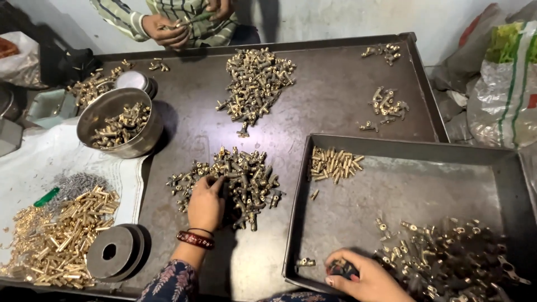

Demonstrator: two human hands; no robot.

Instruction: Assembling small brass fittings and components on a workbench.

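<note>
My left hand rests on the near pile of small brass fittings in the middle of the dark metal tray table, fingers curled into the pile's left side; a red bangle sits on the wrist. At the bottom edge, my right hand lies inside the grey metal tray, closed around a dark brass fitting. A heap of assembled fittings lies just right of that hand. A small bunch of brass pins sits in the tray's far left corner.
Another person's hands work at the far edge. A second pile of fittings lies far centre. A steel bowl with fittings stands left, with brass tubes and round metal discs on white cloth. Plastic bags are right.
</note>
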